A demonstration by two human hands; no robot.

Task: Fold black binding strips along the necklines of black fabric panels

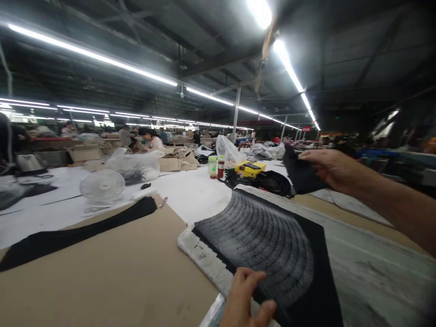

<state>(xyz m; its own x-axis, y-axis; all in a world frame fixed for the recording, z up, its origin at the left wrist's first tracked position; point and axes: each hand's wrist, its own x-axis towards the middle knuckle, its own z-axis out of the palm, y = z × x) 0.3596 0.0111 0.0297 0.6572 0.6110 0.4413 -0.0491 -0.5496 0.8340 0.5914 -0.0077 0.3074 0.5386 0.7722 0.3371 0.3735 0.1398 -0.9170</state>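
My right grip pinches black piece, raised off far-right side of fanned black stack on pale board; left grip nearer, fingers loosely parted at stack's near edge, contact unclear.

- right forearm is bare, coming in from the right side of the view and slanting up toward the left
- right hand is up way higher than the other one, fingers bent and pinched in at the tips
- left hand pokes up from the bottom, fingers loosely curled, thumb kinda sticking out with a gap
- left wrist's cut off, btw
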